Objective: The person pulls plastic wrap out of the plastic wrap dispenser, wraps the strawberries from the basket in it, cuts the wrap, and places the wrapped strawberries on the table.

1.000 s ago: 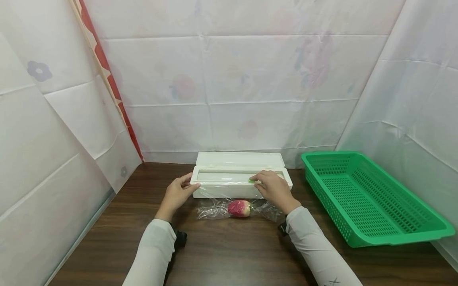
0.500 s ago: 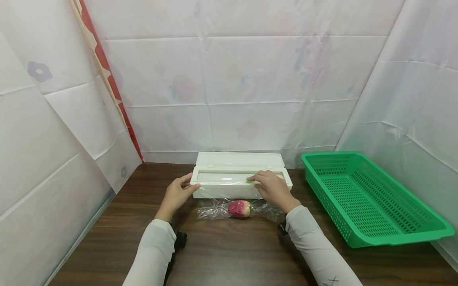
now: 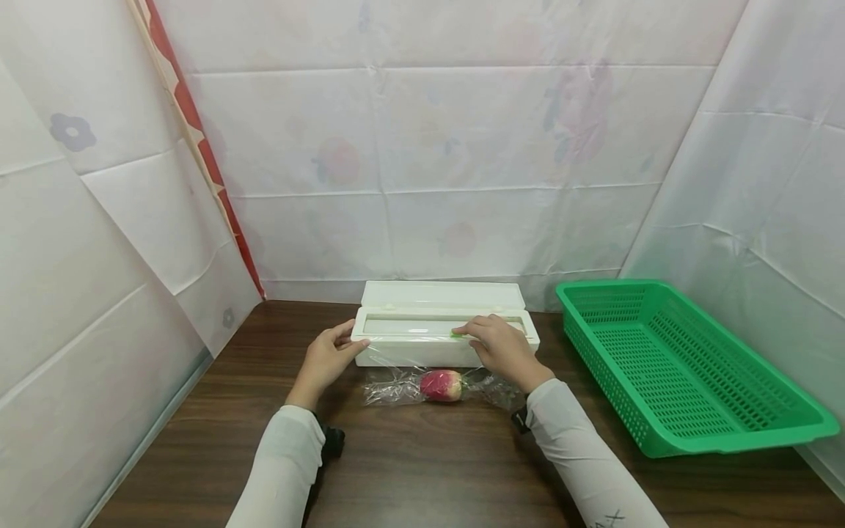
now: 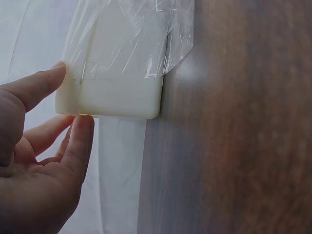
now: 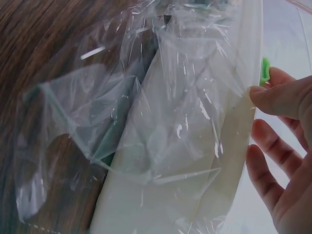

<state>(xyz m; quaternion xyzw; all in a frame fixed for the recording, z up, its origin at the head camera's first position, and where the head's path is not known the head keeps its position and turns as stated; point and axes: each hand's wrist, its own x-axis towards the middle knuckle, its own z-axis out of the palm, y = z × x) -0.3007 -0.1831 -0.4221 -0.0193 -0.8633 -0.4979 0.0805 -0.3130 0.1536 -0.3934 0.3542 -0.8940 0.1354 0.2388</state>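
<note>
A white cling film dispenser lies lengthwise across the table with its lid flipped up behind. My left hand grips its left end, thumb on the top edge and fingers against the end in the left wrist view. With my right hand I pinch the small green slide cutter on the dispenser's front edge, right of its middle. Clear cling film drapes over the front onto the table. Just before the dispenser lies a pink and cream fruit-like piece in the film.
A green perforated basket stands on the right of the brown wooden table. White patterned sheets hang behind and on both sides. A black wrist camera sits at my left cuff.
My right hand's fingertips have slid a short way left along the dispenser's edge with the green slide cutter. The left hand, the film and the pink piece stay in place.
</note>
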